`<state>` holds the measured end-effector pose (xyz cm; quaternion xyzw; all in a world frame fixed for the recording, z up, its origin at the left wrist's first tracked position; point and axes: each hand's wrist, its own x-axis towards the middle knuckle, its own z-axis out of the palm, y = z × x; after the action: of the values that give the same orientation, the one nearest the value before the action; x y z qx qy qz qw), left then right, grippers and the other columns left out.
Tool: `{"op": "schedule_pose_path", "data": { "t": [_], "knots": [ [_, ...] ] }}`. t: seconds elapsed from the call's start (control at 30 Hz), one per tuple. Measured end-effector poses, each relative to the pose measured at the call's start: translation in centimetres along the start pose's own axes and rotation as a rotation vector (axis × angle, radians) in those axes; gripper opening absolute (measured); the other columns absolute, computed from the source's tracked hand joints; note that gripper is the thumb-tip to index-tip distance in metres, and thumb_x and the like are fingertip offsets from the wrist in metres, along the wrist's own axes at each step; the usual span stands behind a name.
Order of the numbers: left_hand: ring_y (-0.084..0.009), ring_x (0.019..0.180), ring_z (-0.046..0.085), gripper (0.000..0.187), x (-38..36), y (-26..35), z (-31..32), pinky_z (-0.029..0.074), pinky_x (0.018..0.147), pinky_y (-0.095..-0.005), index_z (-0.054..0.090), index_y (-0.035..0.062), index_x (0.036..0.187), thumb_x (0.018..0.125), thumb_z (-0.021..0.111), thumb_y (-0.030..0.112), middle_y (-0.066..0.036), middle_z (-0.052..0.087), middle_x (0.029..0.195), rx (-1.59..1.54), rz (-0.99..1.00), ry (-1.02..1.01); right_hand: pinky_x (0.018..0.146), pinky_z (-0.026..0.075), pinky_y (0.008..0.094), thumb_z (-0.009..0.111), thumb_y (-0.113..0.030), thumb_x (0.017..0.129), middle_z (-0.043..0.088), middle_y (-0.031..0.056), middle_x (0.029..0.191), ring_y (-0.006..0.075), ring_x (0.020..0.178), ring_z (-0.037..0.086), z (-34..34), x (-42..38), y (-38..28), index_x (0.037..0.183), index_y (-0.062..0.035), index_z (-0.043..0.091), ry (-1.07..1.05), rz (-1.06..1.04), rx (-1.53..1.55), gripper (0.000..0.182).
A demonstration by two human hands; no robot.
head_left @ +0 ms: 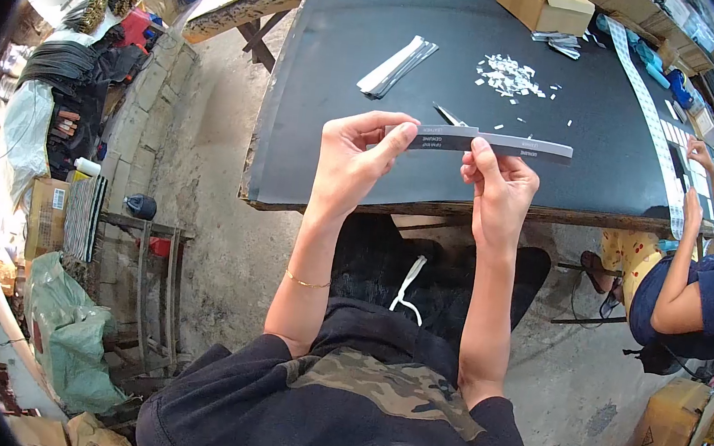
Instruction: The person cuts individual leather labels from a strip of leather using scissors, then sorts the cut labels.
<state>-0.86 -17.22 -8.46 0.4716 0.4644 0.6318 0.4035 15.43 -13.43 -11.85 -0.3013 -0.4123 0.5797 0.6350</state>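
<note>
Pinched in my left hand [355, 160] and my right hand [502, 193] is a dark label strip [539, 151] with a pale edge and small printed words, "GENUINE" among them. It is stretched level above the near part of the black table [313, 144]. Near its middle, the strip looks doubled or overlapped. Just behind it, a pointed metal tip [447, 113] sticks out, perhaps of scissors; the rest is hidden. Farther back lie a bundle of long strips [398, 67] and a loose pile of small white cut pieces [510, 76].
A cardboard box [543, 6] stands at the table's back edge. At right, another person [685, 292] sits with both hands by a long white strip [642, 74]. Wooden stand [148, 227] and sacks line the left side.
</note>
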Motion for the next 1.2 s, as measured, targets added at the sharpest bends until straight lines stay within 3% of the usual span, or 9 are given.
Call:
{"op": "schedule_pose_path", "data": {
  "t": [0.23, 1.2],
  "knots": [
    [-0.0016, 0.047, 0.046, 0.013, 0.0, 0.13, 0.14, 0.032, 0.041, -0.0153, 0.07, -0.0019, 0.089, 0.082, 0.069, 0.009, 0.0, 0.058, 0.057, 0.087, 0.004, 0.051, 0.056, 0.043, 0.0238, 0.067, -0.009, 0.083, 0.063, 0.0073, 0.069, 0.0105, 0.058, 0.055, 0.06, -0.2, -0.07, 0.081, 0.0028, 0.067, 0.001, -0.004, 0.001, 0.012],
    [-0.0033, 0.049, 0.05, 0.009, 0.07, 0.15, -0.01, 0.036, 0.043, -0.0156, 0.071, -0.0011, 0.087, 0.081, 0.07, 0.006, -0.002, 0.061, 0.059, 0.13, 0.054, 0.055, 0.053, 0.043, 0.0234, 0.069, -0.008, 0.083, 0.064, 0.0074, 0.069, 0.0104, 0.055, 0.055, 0.61, -0.18, -0.16, 0.082, 0.003, 0.068, 0.012, -0.005, -0.029, 0.011]
  ]
}}
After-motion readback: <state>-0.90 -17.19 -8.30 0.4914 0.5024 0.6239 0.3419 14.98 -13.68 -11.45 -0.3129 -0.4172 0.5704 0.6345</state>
